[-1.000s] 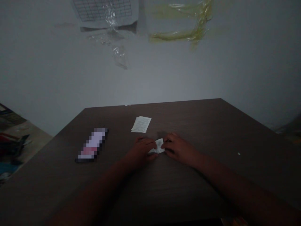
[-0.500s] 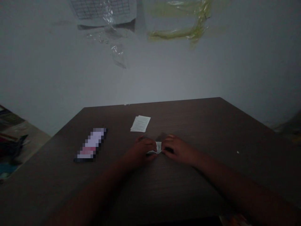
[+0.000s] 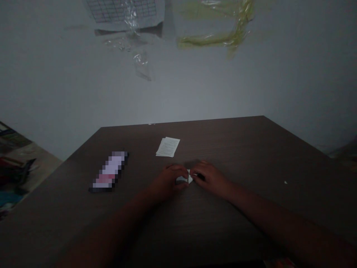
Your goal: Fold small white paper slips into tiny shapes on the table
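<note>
A small piece of white paper [image 3: 190, 178] is held between my two hands, low over the middle of the dark table [image 3: 223, 145]. My left hand [image 3: 170, 179] grips its left side, fingers curled and thumb underneath at the near edge. On the right side, my right hand [image 3: 208, 174] pinches the paper with bent fingers. It looks folded, with much of it hidden behind the fingers. Just beyond my left hand lies a short stack of printed paper sheets [image 3: 168, 147], slightly fanned.
A phone [image 3: 110, 171] with a lit, blurred-out screen lies on the left of the table. One tiny white scrap [image 3: 285, 182] sits at the right. Behind the table rises a pale wall [image 3: 206, 82] with yellowish tape [image 3: 206, 41] and a gridded sheet [image 3: 122, 13].
My hands have come slightly closer together, and less of the paper shows between them. The whole view has shifted a little; the stack and phone stay put on the table.
</note>
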A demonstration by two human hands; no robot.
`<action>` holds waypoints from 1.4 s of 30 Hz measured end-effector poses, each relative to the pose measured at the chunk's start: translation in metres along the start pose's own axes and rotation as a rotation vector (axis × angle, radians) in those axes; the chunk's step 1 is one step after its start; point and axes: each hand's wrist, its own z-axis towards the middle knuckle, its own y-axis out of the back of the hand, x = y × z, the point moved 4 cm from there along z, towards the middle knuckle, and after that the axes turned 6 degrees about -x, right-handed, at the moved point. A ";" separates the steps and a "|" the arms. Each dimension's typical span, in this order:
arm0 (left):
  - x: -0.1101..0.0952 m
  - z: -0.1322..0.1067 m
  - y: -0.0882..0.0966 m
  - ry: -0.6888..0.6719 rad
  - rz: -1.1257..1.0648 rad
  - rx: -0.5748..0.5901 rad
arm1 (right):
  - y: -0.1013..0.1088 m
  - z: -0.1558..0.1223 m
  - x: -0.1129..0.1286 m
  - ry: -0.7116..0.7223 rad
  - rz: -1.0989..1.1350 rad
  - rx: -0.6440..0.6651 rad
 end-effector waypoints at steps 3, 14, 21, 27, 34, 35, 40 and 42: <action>0.001 -0.001 -0.002 0.004 -0.006 -0.033 | 0.000 0.000 0.000 0.020 -0.042 0.025; 0.012 0.000 0.002 0.078 0.041 -0.043 | 0.011 -0.005 0.015 0.017 -0.225 0.157; 0.016 0.001 0.004 0.099 0.045 -0.079 | 0.012 -0.008 0.024 0.001 -0.307 0.223; 0.018 0.000 0.003 0.083 0.028 -0.067 | 0.008 -0.009 0.029 -0.021 -0.383 0.265; 0.014 0.001 0.002 0.136 0.024 -0.069 | 0.005 -0.012 0.027 -0.005 -0.426 0.232; 0.013 0.002 0.001 0.151 0.028 -0.066 | 0.005 -0.012 0.028 -0.004 -0.429 0.232; 0.010 0.003 0.001 0.185 0.043 -0.082 | 0.006 -0.011 0.034 -0.038 -0.454 0.257; 0.011 0.003 0.000 0.184 0.042 -0.093 | 0.007 -0.010 0.037 -0.056 -0.460 0.265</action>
